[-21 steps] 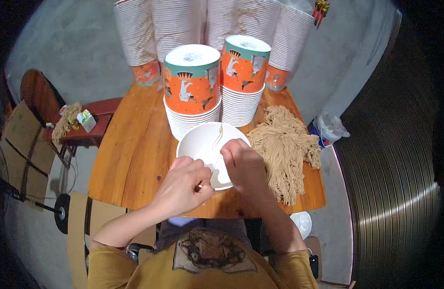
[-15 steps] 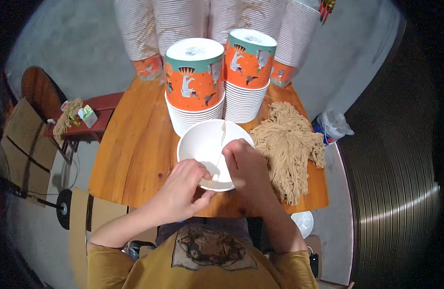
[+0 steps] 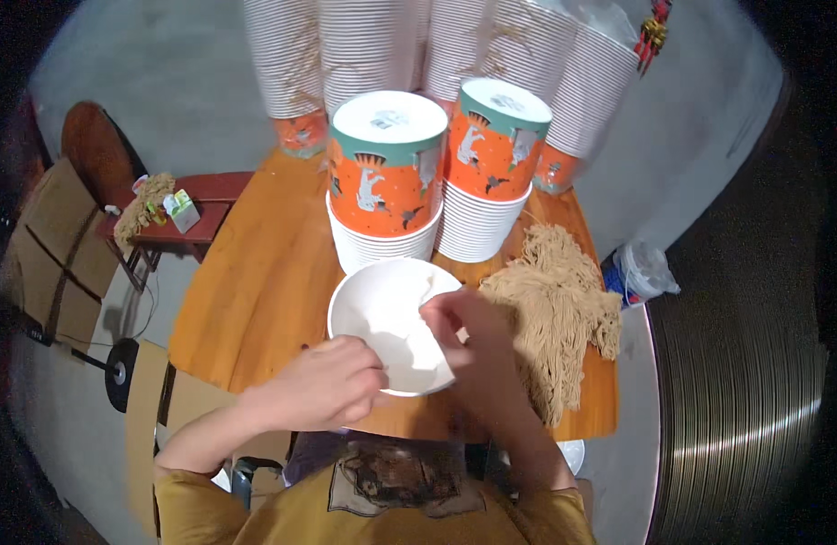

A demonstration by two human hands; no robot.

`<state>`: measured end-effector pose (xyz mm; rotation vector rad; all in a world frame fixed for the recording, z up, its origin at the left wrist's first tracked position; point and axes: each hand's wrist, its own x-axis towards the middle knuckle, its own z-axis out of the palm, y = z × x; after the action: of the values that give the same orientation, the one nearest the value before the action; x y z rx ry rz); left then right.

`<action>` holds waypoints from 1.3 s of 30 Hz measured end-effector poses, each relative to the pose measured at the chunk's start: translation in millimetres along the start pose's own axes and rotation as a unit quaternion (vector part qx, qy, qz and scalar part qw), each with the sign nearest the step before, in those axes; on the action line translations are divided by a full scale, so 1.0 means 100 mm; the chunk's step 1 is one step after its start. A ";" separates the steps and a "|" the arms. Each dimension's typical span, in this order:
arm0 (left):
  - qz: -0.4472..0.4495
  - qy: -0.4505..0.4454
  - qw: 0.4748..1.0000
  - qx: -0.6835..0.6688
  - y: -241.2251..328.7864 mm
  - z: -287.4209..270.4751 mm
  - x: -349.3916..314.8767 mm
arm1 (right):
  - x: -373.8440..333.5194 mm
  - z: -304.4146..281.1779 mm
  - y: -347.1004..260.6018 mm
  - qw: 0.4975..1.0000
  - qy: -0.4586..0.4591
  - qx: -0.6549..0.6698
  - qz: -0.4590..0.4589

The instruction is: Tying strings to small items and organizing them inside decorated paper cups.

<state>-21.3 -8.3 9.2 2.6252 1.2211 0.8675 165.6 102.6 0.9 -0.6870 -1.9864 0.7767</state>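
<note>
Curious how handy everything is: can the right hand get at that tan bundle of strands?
Likely yes: the tan bundle lies on the wooden table just right of the right hand, and nothing seems to stand between them.

Just below centre, the person's left hand [image 3: 332,386] curls at the near-left rim of a white bowl [image 3: 355,313], the right hand [image 3: 464,336] over its right side. Right of centre, tan strands [image 3: 559,318] lie heaped on a wooden table [image 3: 246,300]; at upper centre stand two stacks of upturned orange-and-green tubs [image 3: 382,195].
</note>
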 end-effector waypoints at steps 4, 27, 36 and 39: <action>-0.102 0.065 0.980 -0.157 -0.20 -0.47 -0.21 | 0.17 -0.03 0.20 0.999 -0.011 0.028 -0.017; -0.400 0.499 0.464 -0.613 -3.67 -0.85 -0.75 | 0.93 0.12 -0.06 0.972 0.179 -0.112 -0.100; -0.447 0.450 0.477 -0.609 -4.12 -0.22 -1.45 | 1.27 0.20 -0.15 0.940 0.107 -0.217 -0.239; -0.559 0.406 0.634 -0.347 -3.30 -0.36 -0.63 | 1.35 0.06 -0.02 0.951 0.095 -0.198 -0.220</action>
<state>-292.5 161.0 -99.7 0.4900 1.7347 1.6700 97.2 196.3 70.2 -0.4881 -2.0278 0.0410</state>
